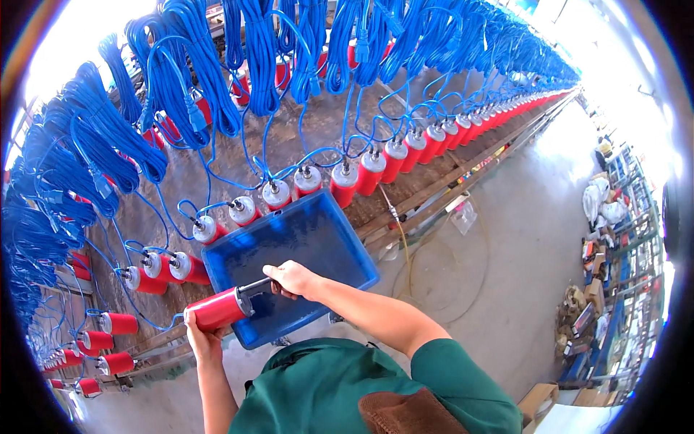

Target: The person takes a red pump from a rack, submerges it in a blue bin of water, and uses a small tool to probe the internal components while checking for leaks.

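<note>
Red tube [217, 309] sits low left of the middle, over the blue tray's [318, 239] near edge. Left hand [202, 340] cups its end; right hand [293, 278] grips its dark tip. Open grey floor [520, 275] spreads right.

top: green short-sleeved shirt [340, 390] | forearms: bare | chest: brown patch [408, 414]

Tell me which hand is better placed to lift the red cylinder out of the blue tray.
Probably the left hand: it already cups the red cylinder at its outer end, by the blue tray edge. The right hand only grips the dark piece at its other end.
</note>
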The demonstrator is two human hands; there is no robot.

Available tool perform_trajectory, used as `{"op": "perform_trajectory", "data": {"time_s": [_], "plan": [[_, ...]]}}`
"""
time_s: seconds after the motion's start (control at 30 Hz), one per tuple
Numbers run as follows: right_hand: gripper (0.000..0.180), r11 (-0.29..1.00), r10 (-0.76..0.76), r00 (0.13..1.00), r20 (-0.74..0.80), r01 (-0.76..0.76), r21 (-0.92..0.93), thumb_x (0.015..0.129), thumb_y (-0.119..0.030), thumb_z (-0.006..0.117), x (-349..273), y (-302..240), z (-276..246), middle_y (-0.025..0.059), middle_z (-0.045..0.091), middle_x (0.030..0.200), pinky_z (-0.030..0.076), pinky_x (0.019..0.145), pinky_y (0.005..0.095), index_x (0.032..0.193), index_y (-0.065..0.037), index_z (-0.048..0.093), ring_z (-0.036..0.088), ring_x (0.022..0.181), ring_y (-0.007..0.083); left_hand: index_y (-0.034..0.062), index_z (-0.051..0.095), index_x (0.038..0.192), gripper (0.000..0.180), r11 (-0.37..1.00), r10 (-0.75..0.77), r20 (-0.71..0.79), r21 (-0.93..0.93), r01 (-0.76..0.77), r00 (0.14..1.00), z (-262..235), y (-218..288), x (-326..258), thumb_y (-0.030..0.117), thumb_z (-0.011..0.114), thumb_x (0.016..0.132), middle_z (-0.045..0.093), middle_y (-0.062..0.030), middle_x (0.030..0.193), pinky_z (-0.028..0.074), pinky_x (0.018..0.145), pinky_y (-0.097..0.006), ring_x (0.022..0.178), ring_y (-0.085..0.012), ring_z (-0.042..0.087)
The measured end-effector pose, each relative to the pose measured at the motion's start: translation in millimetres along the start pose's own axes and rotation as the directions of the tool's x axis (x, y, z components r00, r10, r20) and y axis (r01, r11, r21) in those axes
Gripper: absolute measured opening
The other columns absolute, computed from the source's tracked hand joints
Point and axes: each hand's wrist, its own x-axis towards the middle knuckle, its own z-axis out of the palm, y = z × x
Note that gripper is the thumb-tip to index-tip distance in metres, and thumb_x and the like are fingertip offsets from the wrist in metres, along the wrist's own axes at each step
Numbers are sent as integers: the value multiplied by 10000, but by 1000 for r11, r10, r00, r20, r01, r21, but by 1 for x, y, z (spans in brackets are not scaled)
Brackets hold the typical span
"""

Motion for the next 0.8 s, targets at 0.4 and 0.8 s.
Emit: {"op": "perform_trajectory", "data": {"time_s": [0.4,0.8], "plan": [[500,970,-241,970,-34,239,-54,1061,-458,600,-17,-3,-1,114,698,723,547,685,373,1220,6,696,671,686,204,85,542,1327,662,1000,-3,2,-6,3,1000,11,2,-3,607,659,938,690,-175,1220,657,835,-488,1096,-334,725],[289,559,-751,661,8,642,-525,975,-318,736,-22,-7,-19,121,737,884,582,725,384,1001,-30,741,697,769,291,89,565,1310,570,1000,-13,18,23,13,1000,11,8,1,546,634,977,687,-153,1228,609,922,-541,1134,-326,698]]}}
